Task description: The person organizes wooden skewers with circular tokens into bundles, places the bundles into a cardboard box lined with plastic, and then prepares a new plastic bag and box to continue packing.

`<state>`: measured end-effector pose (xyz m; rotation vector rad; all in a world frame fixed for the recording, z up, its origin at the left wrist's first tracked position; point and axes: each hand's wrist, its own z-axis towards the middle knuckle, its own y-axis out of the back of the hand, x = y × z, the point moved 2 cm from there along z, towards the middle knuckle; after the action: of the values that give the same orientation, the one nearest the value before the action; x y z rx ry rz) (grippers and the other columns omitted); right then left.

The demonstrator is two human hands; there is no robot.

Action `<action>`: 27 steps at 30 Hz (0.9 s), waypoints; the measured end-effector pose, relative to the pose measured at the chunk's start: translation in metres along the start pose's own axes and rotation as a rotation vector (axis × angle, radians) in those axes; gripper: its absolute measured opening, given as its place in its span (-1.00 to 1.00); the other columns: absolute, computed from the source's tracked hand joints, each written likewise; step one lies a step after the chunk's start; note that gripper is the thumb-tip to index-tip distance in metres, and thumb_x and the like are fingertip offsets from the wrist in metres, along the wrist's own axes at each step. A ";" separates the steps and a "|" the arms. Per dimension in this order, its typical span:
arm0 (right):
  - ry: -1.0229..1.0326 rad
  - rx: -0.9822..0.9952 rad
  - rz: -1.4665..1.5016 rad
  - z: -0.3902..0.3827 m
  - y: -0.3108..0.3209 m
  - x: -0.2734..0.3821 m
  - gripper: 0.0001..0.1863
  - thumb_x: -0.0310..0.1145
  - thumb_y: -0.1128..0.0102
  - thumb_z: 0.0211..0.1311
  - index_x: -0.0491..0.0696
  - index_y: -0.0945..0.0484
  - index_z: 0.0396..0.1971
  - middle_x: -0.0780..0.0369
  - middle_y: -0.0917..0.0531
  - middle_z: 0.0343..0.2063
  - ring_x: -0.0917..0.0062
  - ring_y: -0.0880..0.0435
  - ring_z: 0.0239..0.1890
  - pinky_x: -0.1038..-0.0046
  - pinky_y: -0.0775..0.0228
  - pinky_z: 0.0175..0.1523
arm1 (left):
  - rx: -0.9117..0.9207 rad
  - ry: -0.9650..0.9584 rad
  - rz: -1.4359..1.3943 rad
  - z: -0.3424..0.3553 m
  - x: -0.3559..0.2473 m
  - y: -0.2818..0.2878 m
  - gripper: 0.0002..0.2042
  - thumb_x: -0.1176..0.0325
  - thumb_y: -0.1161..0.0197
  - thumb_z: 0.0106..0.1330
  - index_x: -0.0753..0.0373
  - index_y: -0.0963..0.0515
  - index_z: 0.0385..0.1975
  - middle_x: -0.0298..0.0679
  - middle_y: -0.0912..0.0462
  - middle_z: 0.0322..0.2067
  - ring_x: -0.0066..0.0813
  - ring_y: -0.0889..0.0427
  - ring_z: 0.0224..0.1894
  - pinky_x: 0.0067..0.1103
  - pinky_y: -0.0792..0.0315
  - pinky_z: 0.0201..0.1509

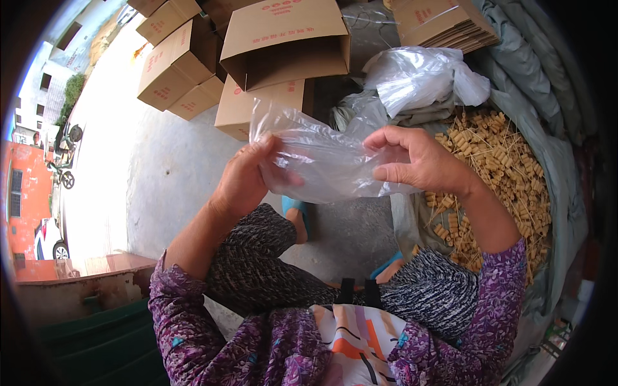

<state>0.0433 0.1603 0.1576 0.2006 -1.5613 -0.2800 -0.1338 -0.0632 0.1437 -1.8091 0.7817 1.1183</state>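
A clear plastic bag is stretched out between my two hands, above my knees. My left hand pinches its left end, thumb in front, and its fingers show faintly through the film. At the other end my right hand has thumb and forefinger curved around the film, with a gap between the two tips; the other fingers are partly hidden. Nothing solid can be made out inside the bag. To the right of my right hand lies a heap of yellow-brown ridged pieces with thin sticks among them, on a grey-green sheet.
An open-ended cardboard box rests on another box ahead, with several more boxes to its left. A pile of clear plastic bags lies ahead right, below stacked flat cardboard. A rusty-edged green container stands at lower left.
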 end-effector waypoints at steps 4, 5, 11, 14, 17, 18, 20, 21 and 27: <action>-0.037 0.256 -0.317 -0.006 -0.027 0.002 -0.49 -0.19 -0.37 0.06 -0.06 -0.53 0.01 0.08 -0.69 -0.26 0.24 -0.67 -0.22 0.31 -0.47 -0.08 | 0.273 0.152 0.068 0.001 0.003 -0.036 -0.41 -0.03 -0.03 0.43 0.43 -0.38 0.18 -0.05 -0.63 -0.06 -0.26 -0.62 -0.01 -0.42 -0.54 -0.03; -0.094 0.390 -0.434 -0.009 -0.033 0.005 -0.53 -0.21 -0.34 0.07 -0.06 -0.55 -0.01 0.05 -0.69 -0.28 0.21 -0.67 -0.24 0.31 -0.48 -0.10 | 0.356 0.197 0.119 0.000 -0.003 -0.043 -0.39 -0.04 -0.03 0.43 0.43 -0.37 0.19 -0.07 -0.64 -0.06 -0.27 -0.62 0.00 -0.42 -0.53 -0.02; -0.146 0.413 -0.310 -0.028 -0.027 -0.024 -0.76 -0.39 -0.13 0.07 -0.03 -0.62 -0.23 0.11 -0.68 -0.46 0.18 -0.67 -0.38 0.26 -0.48 -0.23 | 0.473 0.171 0.497 0.038 0.001 -0.011 -0.38 -0.05 0.01 0.45 0.41 -0.36 0.24 -0.10 -0.62 0.00 -0.36 -0.61 0.03 -0.40 -0.46 0.13; -0.215 0.615 -0.272 -0.020 -0.026 -0.033 -0.77 -0.37 -0.07 0.13 0.02 -0.61 -0.21 0.17 -0.69 -0.47 0.21 -0.68 -0.39 0.26 -0.48 -0.23 | 0.171 0.172 0.063 0.083 0.012 0.048 -0.50 0.02 0.03 0.48 0.28 -0.37 0.23 -0.12 -0.58 0.04 -0.28 -0.61 0.02 -0.33 -0.46 0.14; -0.170 0.781 -0.208 -0.005 -0.035 -0.049 -0.74 -0.33 -0.04 0.21 0.10 -0.60 -0.12 0.19 -0.69 -0.50 0.24 -0.68 -0.42 0.28 -0.49 -0.26 | -0.228 0.150 -0.080 0.159 0.021 0.101 -0.50 0.03 -0.09 0.42 0.22 -0.31 0.22 -0.10 -0.49 0.13 -0.20 -0.57 0.06 -0.26 -0.44 0.15; -0.138 0.770 -0.187 -0.008 -0.034 -0.062 -0.77 -0.27 -0.04 0.27 0.11 -0.63 -0.16 0.19 -0.68 -0.53 0.30 -0.68 -0.48 0.33 -0.49 -0.31 | -0.203 0.073 -0.092 0.187 0.019 0.109 -0.42 0.01 -0.17 0.37 0.22 -0.24 0.25 -0.07 -0.40 0.18 -0.17 -0.54 0.10 -0.22 -0.42 0.17; -0.333 0.830 -0.041 -0.006 -0.037 -0.094 -0.81 -0.34 -0.06 0.28 0.01 -0.65 -0.24 0.20 -0.67 -0.57 0.42 -0.69 -0.52 0.41 -0.51 -0.36 | -0.278 -0.035 -0.160 0.246 0.018 0.119 -0.33 0.02 -0.20 0.35 0.26 -0.14 0.31 0.01 -0.29 0.24 -0.01 -0.50 0.12 -0.12 -0.45 0.14; -0.343 0.851 0.040 -0.006 -0.043 -0.111 -0.82 -0.38 -0.06 0.27 -0.03 -0.65 -0.25 0.21 -0.67 -0.57 0.47 -0.69 -0.52 0.44 -0.51 -0.37 | -0.340 -0.104 -0.198 0.262 0.010 0.125 -0.29 0.04 -0.22 0.34 0.27 -0.09 0.34 0.03 -0.23 0.29 0.04 -0.47 0.14 -0.06 -0.46 0.11; -0.571 0.793 0.275 0.016 -0.046 -0.181 -0.79 -0.54 -0.09 0.21 -0.16 -0.65 -0.20 0.27 -0.70 -0.50 0.67 -0.64 -0.47 0.57 -0.50 -0.36 | -0.524 -0.324 -0.507 0.353 -0.013 0.152 -0.47 0.10 -0.05 0.43 0.29 -0.20 0.27 0.01 -0.28 0.25 0.06 -0.37 0.22 0.02 -0.30 0.25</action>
<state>0.0275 0.1719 -0.0287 0.5486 -2.1808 0.5642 -0.4000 0.1850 0.0194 -2.0078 -0.1841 1.2875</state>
